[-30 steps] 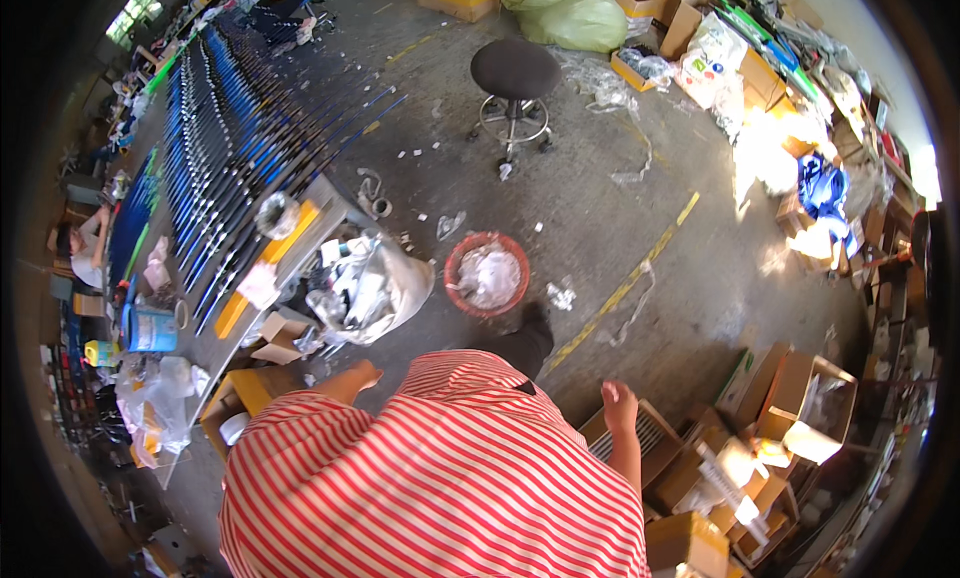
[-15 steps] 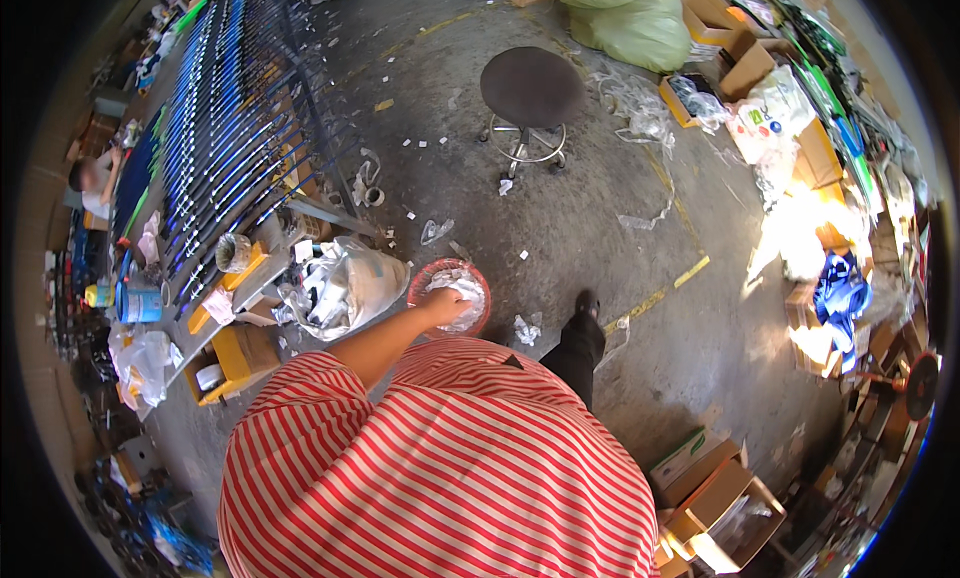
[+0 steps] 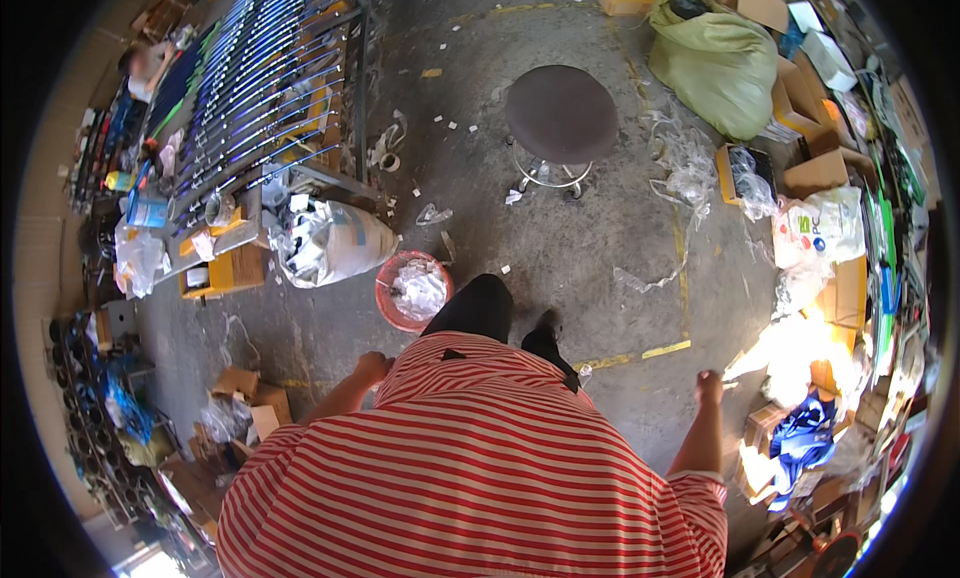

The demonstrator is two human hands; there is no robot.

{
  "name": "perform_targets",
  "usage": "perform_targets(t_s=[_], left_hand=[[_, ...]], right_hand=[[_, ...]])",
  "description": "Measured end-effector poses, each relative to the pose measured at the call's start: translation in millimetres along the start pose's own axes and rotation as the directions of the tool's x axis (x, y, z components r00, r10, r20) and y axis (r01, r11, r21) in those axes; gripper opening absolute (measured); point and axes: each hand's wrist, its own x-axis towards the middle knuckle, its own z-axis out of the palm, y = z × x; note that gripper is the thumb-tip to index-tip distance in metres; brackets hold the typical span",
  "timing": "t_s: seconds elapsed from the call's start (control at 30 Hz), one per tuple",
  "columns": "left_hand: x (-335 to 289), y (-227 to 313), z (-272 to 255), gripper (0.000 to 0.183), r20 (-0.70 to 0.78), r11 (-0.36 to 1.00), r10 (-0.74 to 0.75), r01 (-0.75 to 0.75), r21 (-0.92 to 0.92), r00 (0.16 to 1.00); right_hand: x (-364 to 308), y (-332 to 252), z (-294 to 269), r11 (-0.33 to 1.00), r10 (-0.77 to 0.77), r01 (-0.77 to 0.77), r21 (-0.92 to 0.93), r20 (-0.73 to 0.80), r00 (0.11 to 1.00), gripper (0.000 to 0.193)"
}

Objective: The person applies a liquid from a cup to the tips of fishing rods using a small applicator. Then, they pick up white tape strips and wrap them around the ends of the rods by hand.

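- The person's torso, in a red-and-white striped shirt [image 3: 470, 468], fills the lower middle, dark trouser legs [image 3: 480, 308] beyond it.
- The left hand [image 3: 375, 366] is at the torso's left side, fingers seemingly curled; whether it clasps anything, I cannot tell.
- The right hand [image 3: 709, 386] is out to the right, well apart from the torso, fingers bent; its grip is too small to judge.
- The round red basket [image 3: 385, 306] stands on the concrete floor just beyond the left hand, near the left leg, with crumpled white scraps [image 3: 421, 286] inside.
- At lower left, an open cardboard box [image 3: 270, 399] sits beside clear plastic film [image 3: 226, 419].
- Just left of the basket, a pale bulging sack [image 3: 355, 244] leans over, its mouth showing white and dark scraps [image 3: 308, 236].
- Further left is a yellow-taped carton [image 3: 240, 269] with a white object inside.
- A dark round stool [image 3: 562, 116] stands beyond the basket.
- To its right, a small carton [image 3: 727, 171] holds clear plastic.
- Further off, a green sack [image 3: 716, 73] bulges, something dark in its mouth.
- At far left, blue and black rods [image 3: 262, 93] lie in rows on a rack, a blue bucket [image 3: 147, 212] near them.
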Motion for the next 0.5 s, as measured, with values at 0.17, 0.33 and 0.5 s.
perform_targets(t_s=[0.17, 0.33, 0.5], left_hand=[[4, 35, 28, 0.051, 0.096, 0.807, -0.347, 0.349, -0.477, 0.933], [59, 45, 36, 0.04, 0.184, 0.665, -0.393, 0.417, -0.62, 0.901], [83, 73, -62, 0.037, 0.114, 0.638, -0.442, 0.401, -0.657, 0.89]], right_hand=[[97, -133, -118, 0.964, -0.151, 0.181, 0.196, -0.155, 0.976, 0.024], [116, -277, -106, 0.859, -0.465, 0.458, 0.228, -0.024, 0.885, 0.015], [116, -360, -142, 0.779, -0.618, 0.607, 0.155, 0.03, 0.786, 0.013]])
